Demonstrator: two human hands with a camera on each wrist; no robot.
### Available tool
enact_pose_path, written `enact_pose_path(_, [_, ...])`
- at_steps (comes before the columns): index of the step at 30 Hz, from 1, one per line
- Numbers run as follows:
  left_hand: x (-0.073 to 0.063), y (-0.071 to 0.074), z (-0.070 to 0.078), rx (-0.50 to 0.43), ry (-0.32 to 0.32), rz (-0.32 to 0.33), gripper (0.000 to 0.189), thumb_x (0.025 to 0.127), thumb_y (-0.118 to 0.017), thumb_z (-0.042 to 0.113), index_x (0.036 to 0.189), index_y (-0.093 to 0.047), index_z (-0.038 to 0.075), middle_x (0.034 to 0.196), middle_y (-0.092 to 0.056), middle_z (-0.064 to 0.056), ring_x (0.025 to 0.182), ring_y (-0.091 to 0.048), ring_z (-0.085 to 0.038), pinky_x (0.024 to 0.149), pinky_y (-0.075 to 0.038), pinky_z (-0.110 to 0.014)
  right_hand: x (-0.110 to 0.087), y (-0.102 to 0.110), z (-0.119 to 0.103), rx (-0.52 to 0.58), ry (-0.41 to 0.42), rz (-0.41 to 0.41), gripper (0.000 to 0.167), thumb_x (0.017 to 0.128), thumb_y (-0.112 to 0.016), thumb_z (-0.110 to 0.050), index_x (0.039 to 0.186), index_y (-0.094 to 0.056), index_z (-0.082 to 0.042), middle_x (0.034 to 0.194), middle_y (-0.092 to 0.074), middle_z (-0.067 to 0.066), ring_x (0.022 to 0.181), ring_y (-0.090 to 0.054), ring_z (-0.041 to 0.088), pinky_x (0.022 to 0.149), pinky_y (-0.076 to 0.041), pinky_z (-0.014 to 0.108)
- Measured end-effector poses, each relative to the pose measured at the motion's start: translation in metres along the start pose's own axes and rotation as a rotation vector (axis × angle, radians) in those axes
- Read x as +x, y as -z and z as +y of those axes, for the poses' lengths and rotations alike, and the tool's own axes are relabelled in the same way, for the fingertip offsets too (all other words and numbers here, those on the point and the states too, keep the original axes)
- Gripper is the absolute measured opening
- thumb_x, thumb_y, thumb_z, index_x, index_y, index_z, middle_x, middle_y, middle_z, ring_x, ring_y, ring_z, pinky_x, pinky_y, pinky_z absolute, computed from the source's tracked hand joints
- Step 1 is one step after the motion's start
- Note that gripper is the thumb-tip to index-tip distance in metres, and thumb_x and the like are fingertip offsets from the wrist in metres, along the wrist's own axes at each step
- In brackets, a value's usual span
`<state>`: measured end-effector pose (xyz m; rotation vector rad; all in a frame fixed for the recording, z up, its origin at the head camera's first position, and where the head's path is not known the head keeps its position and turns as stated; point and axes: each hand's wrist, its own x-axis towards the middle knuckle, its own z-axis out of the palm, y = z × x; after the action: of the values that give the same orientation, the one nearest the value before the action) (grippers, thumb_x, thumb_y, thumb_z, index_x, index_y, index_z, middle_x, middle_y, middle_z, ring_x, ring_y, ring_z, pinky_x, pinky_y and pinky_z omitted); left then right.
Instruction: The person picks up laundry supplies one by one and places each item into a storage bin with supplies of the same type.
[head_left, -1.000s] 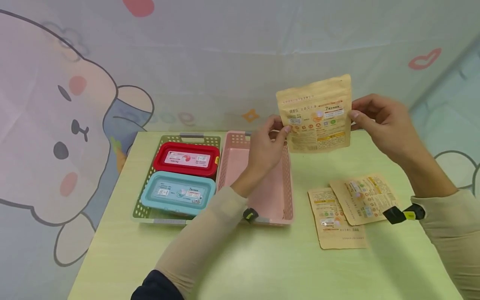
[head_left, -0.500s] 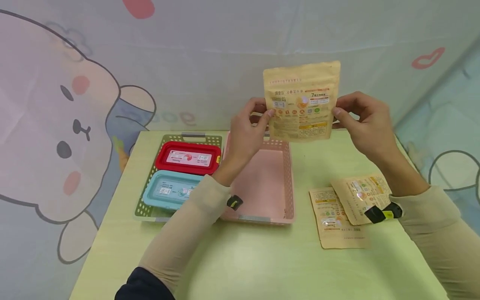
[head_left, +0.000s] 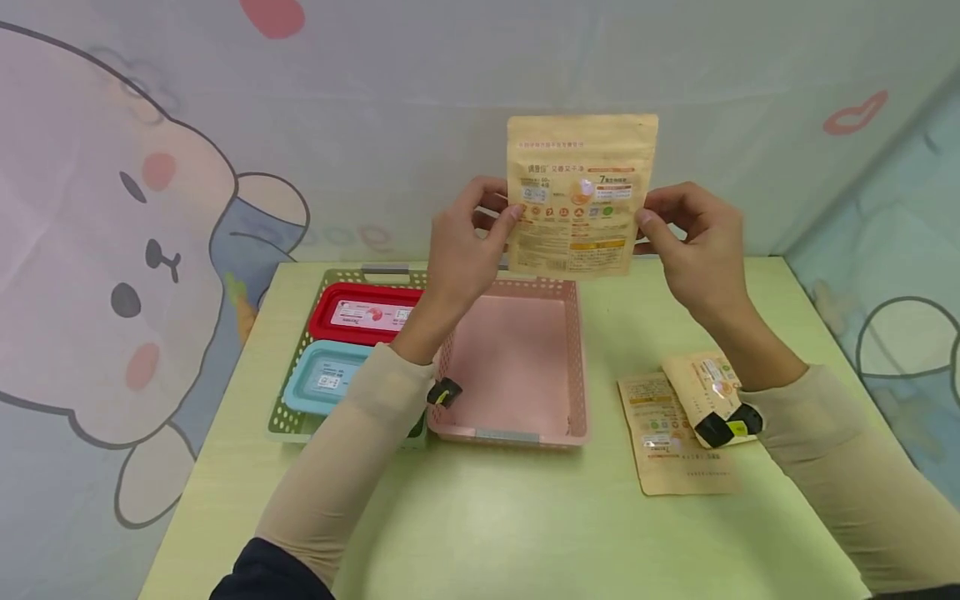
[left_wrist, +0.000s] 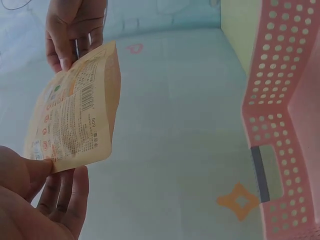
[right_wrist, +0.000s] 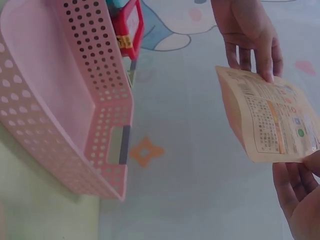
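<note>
A tan flat pouch [head_left: 581, 196] with printed text and small icons is held upright in the air above the back rim of the pink basket [head_left: 517, 367]. My left hand [head_left: 468, 246] pinches its left edge, thumb in front and fingers behind. On the opposite edge my right hand [head_left: 697, 250] pinches it the same way. Both wrist views show the pouch [left_wrist: 75, 110] between the two hands, its bottom seam bulging slightly. Two similar pouches, a lower one [head_left: 667, 467] and an upper one [head_left: 701, 379], overlap on the table under my right forearm, which partly hides them.
The pink perforated basket stands beside a green basket [head_left: 288, 425]. Inside the green one sit a red-lidded box [head_left: 360, 315] and a light blue-lidded box [head_left: 326, 375], partly covered by my left arm. A cloth backdrop [head_left: 420, 125] hangs behind the table [head_left: 480, 517].
Both hands have moved left and upward with the pouch, which now hangs straighter and faces me. The right forearm now covers more of the two pouches on the table.
</note>
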<state>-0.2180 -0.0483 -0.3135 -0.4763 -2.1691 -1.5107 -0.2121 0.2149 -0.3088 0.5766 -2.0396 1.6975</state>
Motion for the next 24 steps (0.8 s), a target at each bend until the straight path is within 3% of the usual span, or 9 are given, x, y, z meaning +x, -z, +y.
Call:
enact_pose_path(7, [0.008, 0.014, 0.007, 0.105, -0.002, -0.026, 0.024, 0.103, -0.072, 0.013, 0.125, -0.068, 0.007, 0.103, -0.071, -0.007, 0.079, -0.068, -0.017, 0.072, -0.057, -0.03, -0.001, -0.016, 0.004, -0.024, -0.047, 0.031, 0.013, 0.103, -0.066, -0.004, 0.111, -0.07, 0.006, 0.098, -0.07, 0.007, 0.084, -0.071, 0.02, 0.07, -0.062, 0.027])
enact_pose_path(11, [0.013, 0.025, 0.008, 0.177, 0.048, -0.042, 0.025, 0.104, -0.071, 0.015, 0.128, -0.068, 0.01, 0.101, -0.071, -0.006, 0.078, -0.066, -0.017, 0.071, -0.055, -0.029, 0.001, -0.029, 0.008, 0.0, -0.065, 0.035, 0.014, 0.103, -0.067, -0.004, 0.112, -0.07, 0.006, 0.097, -0.069, 0.008, 0.083, -0.071, 0.021, 0.07, -0.063, 0.029])
enact_pose_path(18, [0.017, 0.041, -0.001, 0.292, 0.127, -0.013, 0.028, 0.104, -0.071, 0.016, 0.132, -0.069, 0.011, 0.103, -0.07, -0.008, 0.082, -0.068, -0.021, 0.073, -0.055, -0.033, 0.008, -0.058, 0.016, 0.062, -0.099, 0.023, 0.014, 0.102, -0.068, -0.003, 0.111, -0.071, 0.007, 0.099, -0.069, 0.012, 0.083, -0.07, 0.022, 0.07, -0.063, 0.029])
enact_pose_path(24, [0.018, 0.046, -0.012, 0.355, 0.152, -0.01, 0.033, 0.103, -0.07, 0.013, 0.135, -0.068, 0.005, 0.105, -0.063, -0.012, 0.091, -0.069, -0.025, 0.078, -0.056, -0.035, 0.011, -0.073, 0.028, 0.092, -0.152, 0.015, 0.013, 0.101, -0.067, -0.002, 0.11, -0.071, 0.008, 0.098, -0.068, 0.013, 0.083, -0.069, 0.023, 0.071, -0.063, 0.031])
